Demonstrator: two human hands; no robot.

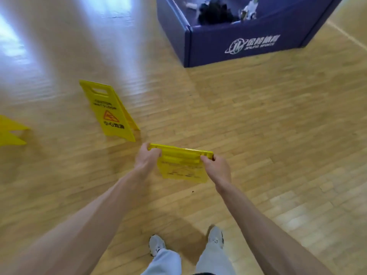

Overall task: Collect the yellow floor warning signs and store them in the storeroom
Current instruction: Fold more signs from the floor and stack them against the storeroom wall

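Your left hand (148, 156) and right hand (215, 168) each clench a top corner of the folded yellow plastic warning sign (181, 165), held above the wooden floor (278, 135). Another yellow A-frame sign (111, 114) stands ahead-left; a purple cardboard box (238, 42) sits beyond.

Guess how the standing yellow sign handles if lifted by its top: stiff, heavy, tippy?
Probably stiff: the standing sign shows flat, straight panels. Likely light: thin plastic, and the left hand and right hand pinch a second sign by its top corners. Might slide or tip if pushed: narrow feet, glossy floor.
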